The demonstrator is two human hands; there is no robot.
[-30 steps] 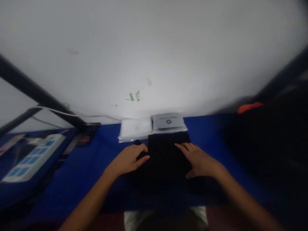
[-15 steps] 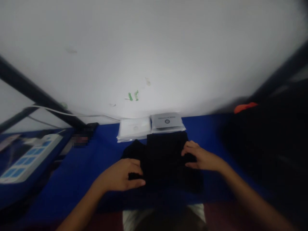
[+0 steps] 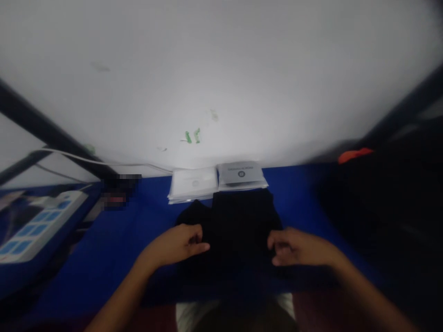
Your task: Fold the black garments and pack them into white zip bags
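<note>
A black cloth item [image 3: 238,226] lies on the blue table surface [image 3: 138,230], its folds too dark to make out. My left hand [image 3: 185,244] rests at its left side, fingers curled and thumb pointing right; a gap shows between thumb and fingers. At the right side of the cloth is my right hand [image 3: 289,246], its fingers bent in toward the thumb. Whether either hand pinches any fabric is too dark to tell. Just beyond the cloth lie a stack of white plastic packets [image 3: 194,183] and a grey printed packet stack [image 3: 241,174].
A white power strip with blue sockets [image 3: 43,226] is at the left. Dark small items [image 3: 119,189] lie near the back left. A white cable [image 3: 104,163] runs along the wall. Something orange [image 3: 355,155] sits on a dark mass at the right.
My right hand has moved down toward me along the cloth's right side, and its fingers have curled in. The fingers of my left hand have drawn in slightly.
</note>
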